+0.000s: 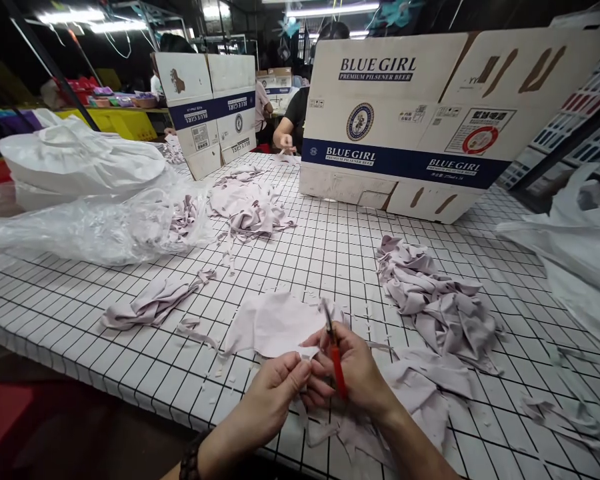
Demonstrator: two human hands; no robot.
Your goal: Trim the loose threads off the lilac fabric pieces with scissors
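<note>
A pale pink fabric piece point(275, 323) lies partly flat on the table, its near edge raised into my hands. My left hand point(283, 383) is closed, pinching that edge between thumb and fingers. In my right hand point(353, 367) are red-handled scissors point(337, 363), blades pointing up and away from me; its fingers also touch the fabric close to my left fingertips. More pink fabric point(425, 380) is spread under and beside my right forearm. A crumpled pile of the same cloth point(437, 300) sits farther right, and a small folded piece point(153, 303) lies to the left.
Cardboard beer boxes point(410, 127) stand across the table's point(330, 240) far side. Clear plastic bags point(105, 230) and a white bundle point(80, 157) occupy the left; a white plastic bag point(580, 227) is at right. Another cloth heap point(250, 203) lies ahead. A co-worker's hand point(284, 139) shows between boxes.
</note>
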